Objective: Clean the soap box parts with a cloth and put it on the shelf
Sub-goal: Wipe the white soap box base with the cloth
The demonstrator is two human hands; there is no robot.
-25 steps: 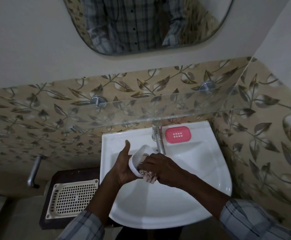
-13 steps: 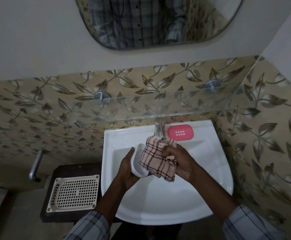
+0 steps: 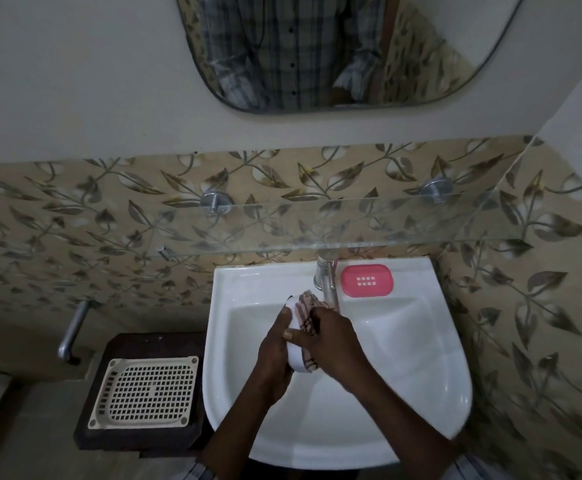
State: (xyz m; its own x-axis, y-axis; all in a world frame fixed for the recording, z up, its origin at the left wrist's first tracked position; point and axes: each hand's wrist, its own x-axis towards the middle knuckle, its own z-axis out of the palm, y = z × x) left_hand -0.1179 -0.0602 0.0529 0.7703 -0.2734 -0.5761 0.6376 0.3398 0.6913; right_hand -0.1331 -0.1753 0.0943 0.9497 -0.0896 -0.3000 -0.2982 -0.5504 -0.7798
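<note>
Left hand [image 3: 275, 349] grips one white part [image 3: 295, 357], right hand [image 3: 335, 341] one cloth [image 3: 308, 303].

The sink [image 3: 421, 375] is glossy white ceramic. The tap [image 3: 326, 275] is shiny metal; the pink tray [image 3: 367, 280] right of it is smooth plastic. The white soap box part [image 3: 296, 360] is smooth plastic, the cloth [image 3: 308, 301] woven and matt. The shelf [image 3: 352, 220] is clear glass on metal pegs [image 3: 215, 202]; the grid tray [image 3: 146, 393] on the left is matt cream plastic
</note>
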